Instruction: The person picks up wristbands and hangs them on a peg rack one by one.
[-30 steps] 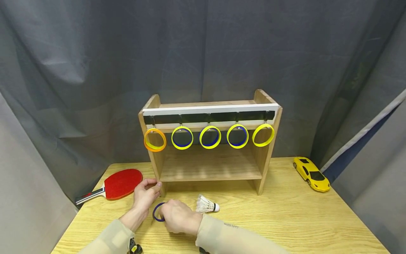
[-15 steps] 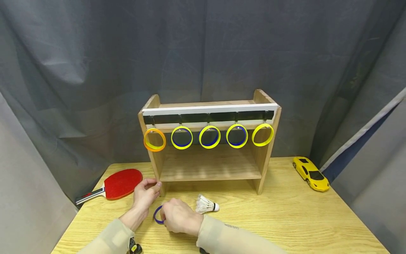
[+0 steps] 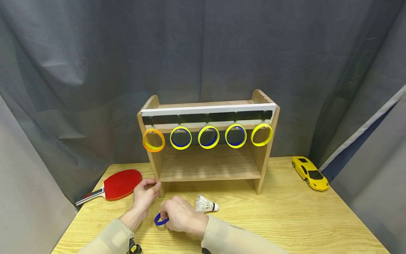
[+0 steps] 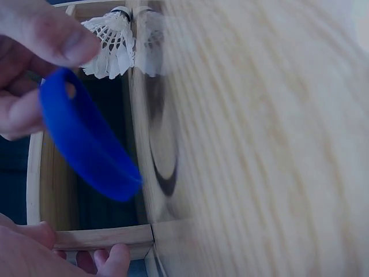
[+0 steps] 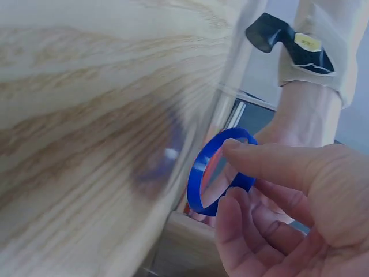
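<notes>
My right hand [image 3: 181, 213] pinches a blue ring [image 3: 161, 222] between thumb and fingers, low over the front left of the table. In the left wrist view the blue ring [image 4: 86, 144] hangs tilted above the wood, with its reflection beside it. My left hand [image 3: 144, 198] holds the bottom of the left side panel of a wooden shelf [image 3: 209, 173], fingers curled round the panel's edge. Along the shelf's front, several rings hang on hooks: an orange and yellow ring [image 3: 154, 150] leftmost, then yellow ones, the middle ones with blue behind.
A shuttlecock [image 3: 205, 204] lies just right of my right hand. The red table tennis bat [image 3: 123, 185] rests at the left, beyond my left hand. A yellow toy car [image 3: 311, 173] stands at the table's right side. Grey curtains [image 3: 203, 49] hang behind and at the sides.
The blue ring has come slightly nearer to me and turned flatter in my right hand. My left hand has stayed on the shelf panel.
</notes>
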A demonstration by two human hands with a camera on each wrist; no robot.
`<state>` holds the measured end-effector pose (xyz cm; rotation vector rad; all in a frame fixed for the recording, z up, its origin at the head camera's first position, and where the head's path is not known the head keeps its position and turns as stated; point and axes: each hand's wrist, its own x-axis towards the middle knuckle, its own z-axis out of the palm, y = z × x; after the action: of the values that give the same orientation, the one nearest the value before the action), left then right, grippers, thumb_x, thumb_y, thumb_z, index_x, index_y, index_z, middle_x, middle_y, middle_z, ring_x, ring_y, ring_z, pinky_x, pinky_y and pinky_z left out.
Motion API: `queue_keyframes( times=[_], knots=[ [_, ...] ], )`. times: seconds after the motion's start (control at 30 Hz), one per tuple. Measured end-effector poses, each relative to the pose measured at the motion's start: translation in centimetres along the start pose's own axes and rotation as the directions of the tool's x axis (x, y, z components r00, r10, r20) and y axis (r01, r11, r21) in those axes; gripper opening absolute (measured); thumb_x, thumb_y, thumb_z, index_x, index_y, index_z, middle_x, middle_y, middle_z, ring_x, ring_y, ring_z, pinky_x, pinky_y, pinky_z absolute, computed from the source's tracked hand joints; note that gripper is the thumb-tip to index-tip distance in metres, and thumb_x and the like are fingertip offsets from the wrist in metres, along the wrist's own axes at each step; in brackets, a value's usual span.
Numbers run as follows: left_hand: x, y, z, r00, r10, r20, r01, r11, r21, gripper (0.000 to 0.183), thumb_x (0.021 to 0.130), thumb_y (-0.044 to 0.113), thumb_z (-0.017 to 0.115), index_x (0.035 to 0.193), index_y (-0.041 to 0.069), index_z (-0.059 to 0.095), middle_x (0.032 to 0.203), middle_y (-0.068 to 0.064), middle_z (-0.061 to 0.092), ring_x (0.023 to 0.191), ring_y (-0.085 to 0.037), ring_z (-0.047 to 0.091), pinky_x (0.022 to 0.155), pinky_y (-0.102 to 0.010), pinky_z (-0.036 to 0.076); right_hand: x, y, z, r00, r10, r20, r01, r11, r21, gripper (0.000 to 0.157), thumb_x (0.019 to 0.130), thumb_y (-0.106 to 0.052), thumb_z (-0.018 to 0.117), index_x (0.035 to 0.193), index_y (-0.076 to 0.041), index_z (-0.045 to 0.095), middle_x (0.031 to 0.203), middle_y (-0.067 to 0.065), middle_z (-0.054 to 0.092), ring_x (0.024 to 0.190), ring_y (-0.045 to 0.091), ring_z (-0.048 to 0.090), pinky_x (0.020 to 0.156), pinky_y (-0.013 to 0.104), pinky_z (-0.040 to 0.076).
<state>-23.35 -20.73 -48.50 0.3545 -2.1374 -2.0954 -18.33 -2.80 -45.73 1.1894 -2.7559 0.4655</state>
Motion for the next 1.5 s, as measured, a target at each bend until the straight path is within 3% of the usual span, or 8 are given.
queue_keyframes(
  times=[0.37, 0.5, 0.73, 1.0, 1.2, 1.5],
  knots=[
    [-0.1, -0.1, -0.1, 1.000, 0.001, 0.010, -0.001, 1.000, 0.006, 0.024, 0.104, 0.005, 0.077, 0.124, -0.005, 0.067, 0.107, -0.005, 0.076, 0.096, -0.013, 0.074, 0.085, -0.028, 0.067, -1.9, -0.4, -2.8, 0.994, -0.069, -0.087, 0.077, 0.993, 0.088, 0.018, 0.081, -0.008, 0.094, 0.086, -0.024, 0.087, 0.082, -0.014, 0.077, 0.067, -0.010, 0.048, 0.060, 0.003, 0.035],
    [-0.1, -0.2, -0.2, 1.000, 0.004, 0.014, -0.004, 1.000, -0.002, 0.026, 0.104, 0.006, 0.077, 0.125, -0.005, 0.067, 0.109, -0.005, 0.076, 0.097, -0.012, 0.074, 0.087, -0.028, 0.067, -2.9, -0.6, -4.5, 0.986, -0.100, -0.132, 0.117, 0.985, 0.129, 0.014, 0.086, -0.012, 0.095, 0.091, -0.023, 0.089, 0.087, -0.011, 0.080, 0.069, -0.012, 0.053, 0.062, 0.001, 0.035],
    [0.0, -0.4, -0.1, 1.000, 0.019, 0.011, -0.019, 1.000, -0.008, 0.024, 0.104, 0.005, 0.077, 0.124, -0.005, 0.067, 0.107, -0.002, 0.076, 0.094, -0.009, 0.072, 0.085, -0.027, 0.067, -4.7, -0.9, -6.9, 0.980, -0.112, -0.162, 0.130, 0.986, 0.102, 0.013, 0.087, -0.024, 0.097, 0.094, -0.032, 0.089, 0.086, -0.016, 0.080, 0.074, -0.010, 0.063, 0.060, 0.005, 0.032],
    [0.0, -0.2, 0.0, 1.000, 0.009, 0.011, -0.009, 1.000, 0.011, 0.026, 0.104, 0.005, 0.076, 0.126, -0.005, 0.066, 0.107, -0.002, 0.075, 0.100, -0.013, 0.073, 0.089, -0.030, 0.067, -6.8, 1.1, -9.1, 0.964, -0.142, -0.227, 0.199, 0.946, 0.255, 0.013, 0.088, -0.015, 0.096, 0.097, -0.022, 0.090, 0.088, -0.011, 0.083, 0.080, -0.012, 0.070, 0.067, 0.003, 0.045],
    [0.0, -0.2, -0.2, 1.000, 0.006, 0.015, -0.006, 1.000, 0.010, 0.025, 0.105, 0.005, 0.076, 0.126, -0.004, 0.066, 0.110, -0.004, 0.075, 0.101, -0.013, 0.074, 0.091, -0.031, 0.066, -8.7, 3.4, -11.0, 0.947, -0.084, -0.311, 0.199, 0.913, 0.357, 0.016, 0.088, -0.008, 0.096, 0.099, -0.016, 0.089, 0.089, -0.006, 0.084, 0.080, -0.011, 0.072, 0.072, 0.017, 0.063],
    [0.1, -0.1, -0.2, 0.999, -0.002, 0.038, 0.001, 1.000, 0.006, 0.027, 0.106, 0.008, 0.076, 0.128, -0.003, 0.065, 0.113, -0.004, 0.075, 0.102, -0.012, 0.074, 0.093, -0.031, 0.066, -11.8, 7.3, -15.0, 0.929, 0.050, -0.367, 0.132, 0.881, 0.454, 0.019, 0.089, -0.004, 0.094, 0.105, -0.012, 0.088, 0.092, 0.000, 0.086, 0.082, 0.001, 0.077, 0.076, 0.026, 0.067]
  ],
)
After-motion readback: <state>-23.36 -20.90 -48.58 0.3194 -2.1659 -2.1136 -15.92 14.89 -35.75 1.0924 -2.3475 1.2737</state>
